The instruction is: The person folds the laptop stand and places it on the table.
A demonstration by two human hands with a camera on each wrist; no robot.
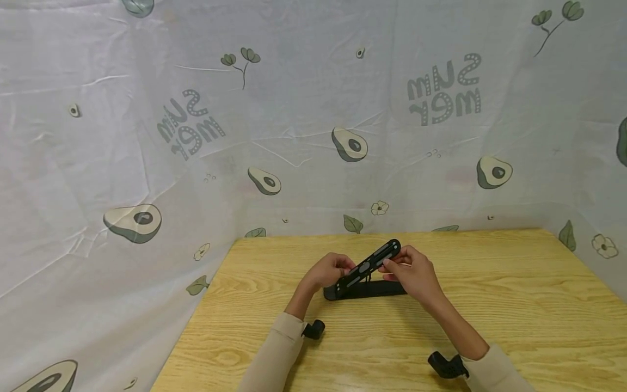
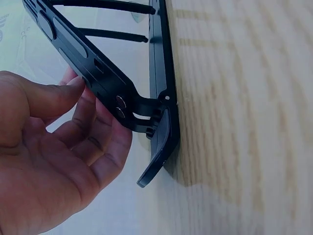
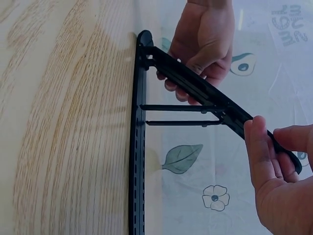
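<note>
A black folding laptop stand [image 1: 364, 267] stands on the wooden table, its upper arm tilted up from a long flat base [image 1: 364, 291]. My left hand [image 1: 327, 271] holds the arm near its hinged lower end, thumb on one face and fingers behind. Close to those fingertips, the left wrist view shows the hinge and a small angled lip [image 2: 159, 152]. At the raised end, my right hand [image 1: 416, 276] pinches the arm between thumb and fingers. Two thin support struts [image 3: 183, 107] run between base and arm in the right wrist view, and the base has a row of slots.
The wooden table [image 1: 514, 294] extends around the stand on every side. Behind and to the left hangs a pale cloth [image 1: 303, 109] printed with avocados, leaves and flowers. A black wrist camera [image 1: 447, 365] is worn at the right sleeve, another [image 1: 315, 329] at the left.
</note>
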